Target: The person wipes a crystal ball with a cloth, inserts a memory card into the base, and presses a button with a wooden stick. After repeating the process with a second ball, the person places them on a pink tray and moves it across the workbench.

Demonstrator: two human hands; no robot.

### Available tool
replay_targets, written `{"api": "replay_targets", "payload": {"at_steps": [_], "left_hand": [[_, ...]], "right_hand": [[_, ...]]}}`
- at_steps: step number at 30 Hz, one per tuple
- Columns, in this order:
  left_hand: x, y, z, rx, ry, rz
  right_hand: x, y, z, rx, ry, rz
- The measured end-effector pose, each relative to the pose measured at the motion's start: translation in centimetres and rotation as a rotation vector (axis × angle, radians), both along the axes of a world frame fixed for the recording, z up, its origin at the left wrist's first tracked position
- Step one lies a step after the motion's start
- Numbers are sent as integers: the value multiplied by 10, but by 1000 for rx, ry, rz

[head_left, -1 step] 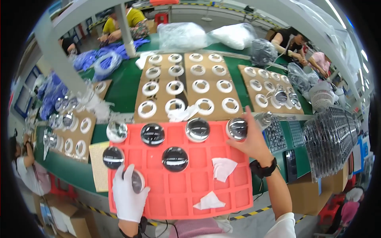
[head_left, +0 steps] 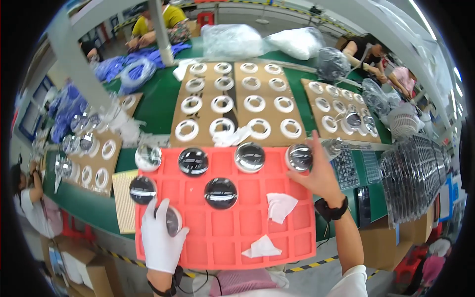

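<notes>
A red compartment tray (head_left: 250, 225) lies in front of me. Clear, glossy domes with dark centres and white rims stand in it. My left hand (head_left: 161, 242), in a white glove, curls its fingers round a dome (head_left: 173, 221) at the tray's left side. Just beyond it is another dome (head_left: 143, 190). My bare right hand (head_left: 322, 174) grips a dome (head_left: 299, 157) at the far right corner, thumb on the near side and fingers on the right. Between the hands are a middle dome (head_left: 220, 193) and several more along the far edge.
White tissue pieces (head_left: 282, 208) lie in the tray. Beyond it, cardboard sheets (head_left: 236, 114) carry rows of white rings. Stacked clear plastic trays (head_left: 413, 180) stand at the right, beside a dark phone-like slab (head_left: 363, 205). Other people work around the green table (head_left: 153, 106).
The view has shifted slightly, so the scene appears a little higher, its far part also further right. Both hands stay on the same domes.
</notes>
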State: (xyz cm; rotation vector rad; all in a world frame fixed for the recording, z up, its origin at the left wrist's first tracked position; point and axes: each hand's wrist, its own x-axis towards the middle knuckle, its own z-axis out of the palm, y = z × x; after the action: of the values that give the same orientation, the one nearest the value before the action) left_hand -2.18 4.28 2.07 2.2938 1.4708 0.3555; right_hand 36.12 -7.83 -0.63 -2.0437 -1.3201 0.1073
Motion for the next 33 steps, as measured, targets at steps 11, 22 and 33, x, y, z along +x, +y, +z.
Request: {"api": "replay_targets", "payload": {"at_steps": [11, 22, 33], "left_hand": [[-29, -27, 4, 199, -82, -275], [-67, -24, -30, 249, -324, -189], [-79, -59, -59, 298, -351, -15]], "right_hand": [[-51, -135, 12, -18, 274, -95], [-92, -164, -30, 41, 404, -103], [-98, -131, 85, -285, 226, 238]]}}
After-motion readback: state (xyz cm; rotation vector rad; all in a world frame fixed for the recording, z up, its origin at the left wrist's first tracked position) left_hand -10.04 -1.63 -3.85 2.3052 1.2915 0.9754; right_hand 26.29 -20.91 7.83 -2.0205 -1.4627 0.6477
